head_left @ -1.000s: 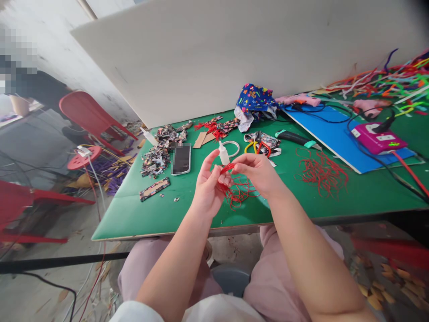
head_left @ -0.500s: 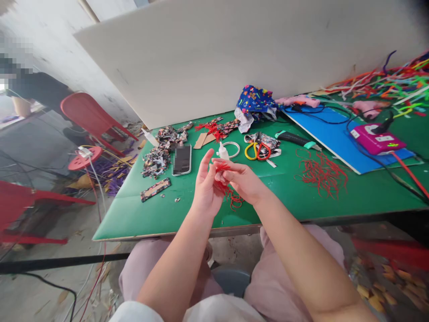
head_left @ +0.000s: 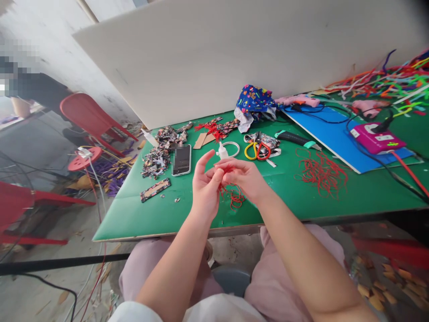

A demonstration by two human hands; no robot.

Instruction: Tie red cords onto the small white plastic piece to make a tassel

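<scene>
Red thread (head_left: 229, 168) is bunched between my two hands, which meet over the front of the table. With thumb against fingers, my left hand (head_left: 207, 185) pinches one side of it, index finger raised. Curled fingers of my right hand (head_left: 244, 179) grip the other side and hide part of the bunch. Below them, loose loops of red thread (head_left: 237, 197) hang down or lie on the tabletop; I cannot tell which. Just behind the hands stands a small white squeeze bottle (head_left: 223, 152), beside a white ring (head_left: 233, 146).
On the green table (head_left: 181, 214) lie a phone (head_left: 182, 160), scissors (head_left: 258, 151), a cutter (head_left: 296, 139), patterned fabric scraps (head_left: 156, 162) and a red thread pile (head_left: 321, 174). A magenta power adapter (head_left: 377, 139) sits on a blue board (head_left: 321, 127). A person (head_left: 43, 89) is at far left.
My left thumb has moved in towards the right fingers, and the hands have closed tighter over the bunch of red thread. Less of the thread hanging below shows. The table items have stayed put.
</scene>
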